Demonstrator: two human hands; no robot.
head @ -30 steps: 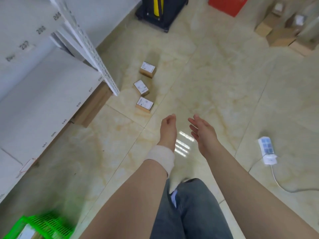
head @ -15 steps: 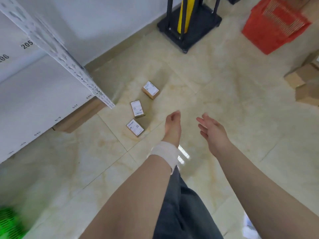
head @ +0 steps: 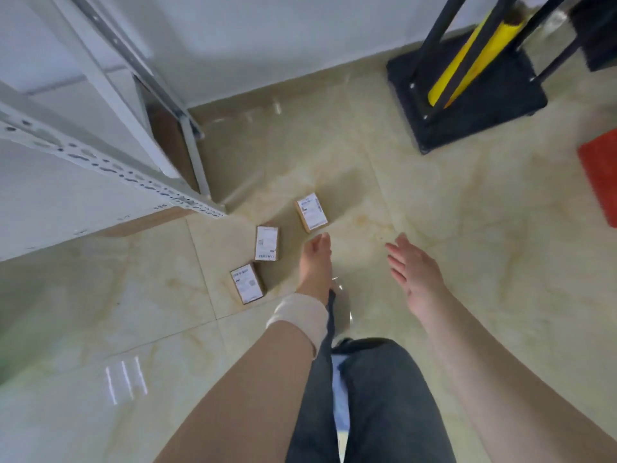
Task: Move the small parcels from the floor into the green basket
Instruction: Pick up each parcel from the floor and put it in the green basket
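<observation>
Beside the foot of the shelf rack (head: 110, 162), three small parcels (head: 266, 243) lie label-up on the floor (head: 434, 195); the green basket is out of view. Both the left hand (head: 315, 262) and the right hand (head: 414, 272) hang empty above them, fingers loosely straight. I would pinch the nearest parcel (head: 247, 283) across its short sides, minding the rack post (head: 195, 155) on the left, with open tile to the right.

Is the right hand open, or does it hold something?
Open. The right hand has straight, spread fingers and holds nothing.
</observation>
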